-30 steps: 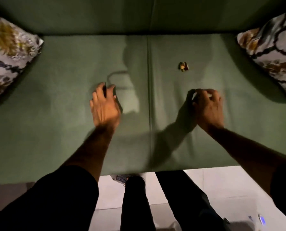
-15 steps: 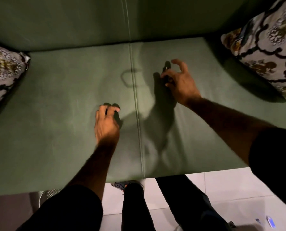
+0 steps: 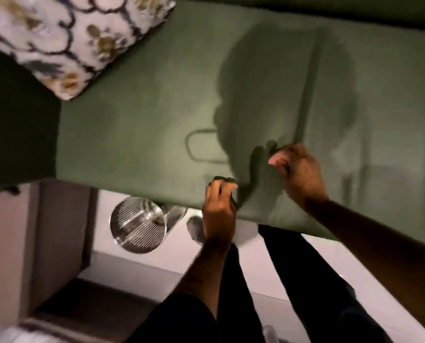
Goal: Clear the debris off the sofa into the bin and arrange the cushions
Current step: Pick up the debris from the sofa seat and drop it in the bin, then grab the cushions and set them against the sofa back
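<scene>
head | your left hand (image 3: 218, 209) and right hand (image 3: 296, 170) both curled shut at sofa (image 3: 137, 134) front edge, contents hidden | bin (image 3: 138, 225) on floor, left and below; left hand nearer | cushion (image 3: 77, 38) far left

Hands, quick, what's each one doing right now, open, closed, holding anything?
Left hand: fingers curled closed at the sofa edge; contents can't be told.
Right hand: fingers curled closed over the seat; contents can't be told.
</scene>
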